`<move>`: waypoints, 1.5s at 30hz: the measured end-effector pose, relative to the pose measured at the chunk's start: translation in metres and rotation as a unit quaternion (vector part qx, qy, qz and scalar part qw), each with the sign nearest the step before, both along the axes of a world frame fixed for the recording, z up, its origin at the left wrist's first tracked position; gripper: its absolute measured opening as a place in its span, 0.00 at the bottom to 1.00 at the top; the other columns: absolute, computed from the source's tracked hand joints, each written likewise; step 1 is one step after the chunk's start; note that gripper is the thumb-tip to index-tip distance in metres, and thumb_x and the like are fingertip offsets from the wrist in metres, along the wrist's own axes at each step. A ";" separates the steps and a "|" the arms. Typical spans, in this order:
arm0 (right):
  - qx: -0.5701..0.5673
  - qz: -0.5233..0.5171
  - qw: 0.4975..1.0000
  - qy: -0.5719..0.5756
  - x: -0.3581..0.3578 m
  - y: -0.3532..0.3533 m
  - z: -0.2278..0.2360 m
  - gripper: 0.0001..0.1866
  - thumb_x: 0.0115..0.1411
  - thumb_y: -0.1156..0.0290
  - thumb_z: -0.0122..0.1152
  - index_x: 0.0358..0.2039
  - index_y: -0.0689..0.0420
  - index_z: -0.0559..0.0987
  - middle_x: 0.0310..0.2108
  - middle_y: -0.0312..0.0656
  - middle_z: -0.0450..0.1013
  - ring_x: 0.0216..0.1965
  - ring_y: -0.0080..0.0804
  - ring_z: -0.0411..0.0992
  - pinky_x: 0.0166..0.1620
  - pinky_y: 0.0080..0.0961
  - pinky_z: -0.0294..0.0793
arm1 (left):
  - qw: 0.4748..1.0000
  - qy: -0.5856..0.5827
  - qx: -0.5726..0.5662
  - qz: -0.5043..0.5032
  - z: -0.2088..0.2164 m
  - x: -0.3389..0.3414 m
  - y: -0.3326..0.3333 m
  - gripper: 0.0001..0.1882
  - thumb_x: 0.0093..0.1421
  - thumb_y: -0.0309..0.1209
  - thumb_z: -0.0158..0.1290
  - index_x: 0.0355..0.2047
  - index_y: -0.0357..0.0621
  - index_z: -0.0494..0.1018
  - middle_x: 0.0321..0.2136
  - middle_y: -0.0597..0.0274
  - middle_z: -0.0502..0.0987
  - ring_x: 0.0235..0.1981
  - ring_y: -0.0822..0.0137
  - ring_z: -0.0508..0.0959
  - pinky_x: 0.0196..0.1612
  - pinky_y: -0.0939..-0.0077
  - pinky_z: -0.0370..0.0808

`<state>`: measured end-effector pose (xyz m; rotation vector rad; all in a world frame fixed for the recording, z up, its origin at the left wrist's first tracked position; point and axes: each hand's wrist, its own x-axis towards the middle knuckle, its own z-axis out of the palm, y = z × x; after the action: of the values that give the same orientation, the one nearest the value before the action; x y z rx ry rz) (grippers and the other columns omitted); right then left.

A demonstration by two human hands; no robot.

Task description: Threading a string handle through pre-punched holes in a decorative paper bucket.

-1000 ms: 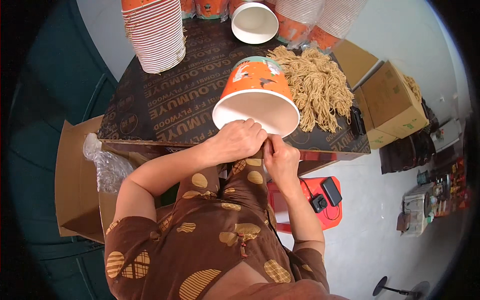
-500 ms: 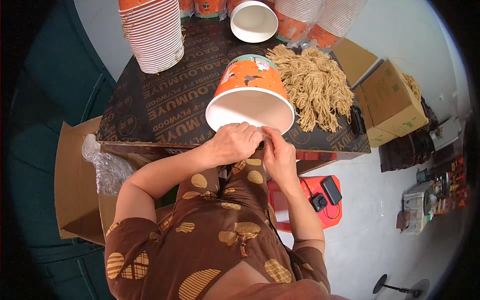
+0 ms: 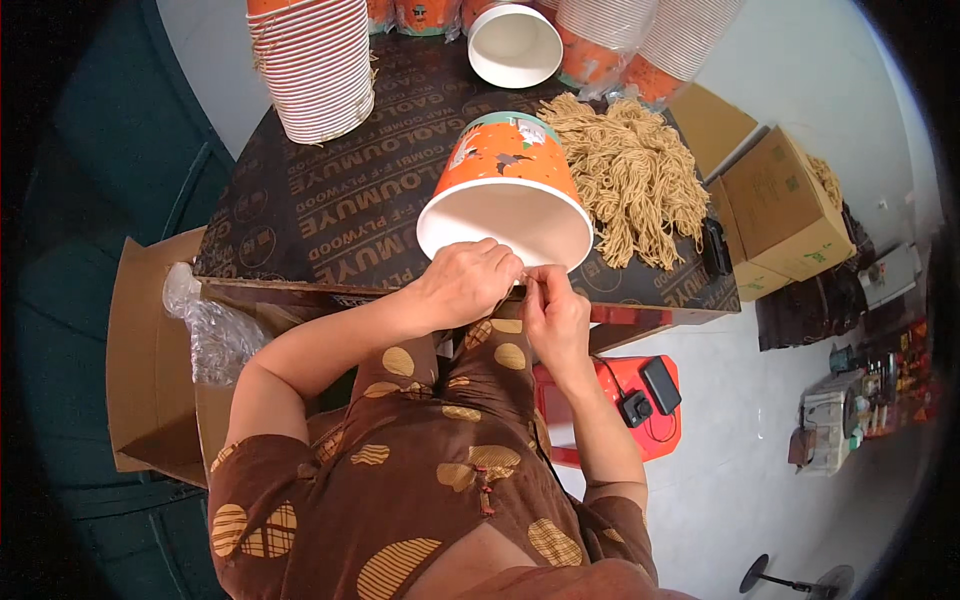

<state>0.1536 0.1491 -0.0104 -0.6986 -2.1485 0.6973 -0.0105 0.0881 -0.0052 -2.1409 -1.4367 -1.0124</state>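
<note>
An orange paper bucket (image 3: 510, 215) with a white rim and a pale green base band lies tipped on its side at the table's near edge, its mouth toward me. My left hand (image 3: 470, 283) is closed at the lower rim, fingers bent over it. Close beside it, my right hand (image 3: 555, 318) is closed in a pinch at the same rim, fingertips meeting those of the left. What lies between the fingertips is too small and hidden to make out. Right of the bucket lies a heap of tan cords (image 3: 640, 185).
A tall stack of nested buckets (image 3: 315, 75) stands at the far left of the dark plywood table (image 3: 330, 190). Another white-lined bucket (image 3: 515, 48) lies behind. Cardboard boxes (image 3: 780, 205) flank the right side; an open carton (image 3: 150, 370) with clear plastic sits left. A red stool (image 3: 655, 430) holds black devices.
Both hands stay at the bucket's lower rim, with the right fingertips shifted slightly. The whole view has moved a little; the bucket remains on its side.
</note>
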 end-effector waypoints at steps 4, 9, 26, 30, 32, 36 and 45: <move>0.070 -0.005 0.997 0.010 0.002 -0.003 -0.009 0.06 0.56 0.80 0.59 0.34 0.60 0.71 0.18 0.51 0.73 0.21 0.49 0.76 0.23 0.40 0.73 | 0.999 -0.042 -0.034 0.001 0.007 0.000 0.000 0.06 0.51 0.21 0.55 0.27 0.40 0.69 0.21 0.58 0.72 0.24 0.55 0.75 0.27 0.63 0.73; 0.107 -0.009 0.994 0.001 0.007 -0.004 -0.016 0.07 0.54 0.80 0.59 0.33 0.60 0.70 0.16 0.49 0.72 0.19 0.48 0.75 0.23 0.40 0.72 | 0.987 -0.110 -0.107 0.039 0.017 0.003 -0.001 0.05 0.50 0.21 0.55 0.25 0.37 0.69 0.23 0.53 0.73 0.31 0.51 0.75 0.33 0.60 0.72; 0.069 0.003 0.997 -0.046 0.025 -0.012 -0.037 0.08 0.53 0.79 0.59 0.32 0.58 0.69 0.15 0.46 0.71 0.16 0.46 0.73 0.20 0.39 0.71 | 0.970 -0.108 -0.185 0.113 0.026 -0.017 0.014 0.04 0.49 0.19 0.50 0.26 0.32 0.73 0.30 0.43 0.76 0.36 0.46 0.76 0.43 0.56 0.74; 0.068 -0.010 0.998 -0.007 0.021 -0.015 -0.028 0.07 0.56 0.80 0.59 0.35 0.59 0.72 0.17 0.46 0.72 0.17 0.44 0.74 0.21 0.37 0.71 | 0.966 -0.117 -0.209 0.099 0.022 -0.019 0.016 0.03 0.51 0.20 0.50 0.26 0.33 0.72 0.30 0.44 0.76 0.37 0.46 0.76 0.43 0.56 0.74; 0.072 -0.016 0.997 0.002 0.019 -0.015 -0.022 0.07 0.56 0.79 0.60 0.36 0.60 0.73 0.18 0.46 0.73 0.18 0.44 0.74 0.22 0.37 0.72 | 0.963 -0.127 -0.217 0.098 0.021 -0.020 0.015 0.03 0.52 0.21 0.51 0.26 0.33 0.72 0.30 0.45 0.76 0.37 0.46 0.76 0.43 0.56 0.74; 0.191 -0.042 0.980 0.024 0.007 -0.003 -0.004 0.09 0.55 0.80 0.61 0.37 0.62 0.74 0.28 0.49 0.73 0.28 0.44 0.74 0.31 0.36 0.72 | 0.965 -0.121 -0.210 0.104 0.021 -0.020 0.016 0.03 0.52 0.22 0.51 0.26 0.34 0.72 0.30 0.45 0.76 0.37 0.46 0.76 0.42 0.56 0.74; 0.239 -0.047 0.969 -0.038 -0.020 0.015 -0.001 0.06 0.53 0.77 0.62 0.30 0.59 0.74 0.26 0.45 0.69 0.31 0.45 0.66 0.36 0.39 0.64 | 0.966 -0.136 -0.195 0.105 0.020 -0.017 0.015 0.02 0.51 0.22 0.52 0.24 0.34 0.73 0.29 0.46 0.76 0.36 0.47 0.77 0.41 0.56 0.75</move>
<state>0.1340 0.1641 -0.0117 -0.5636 -2.2168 0.0887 -0.0279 0.1030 0.0150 -2.0993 -2.0968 -1.0411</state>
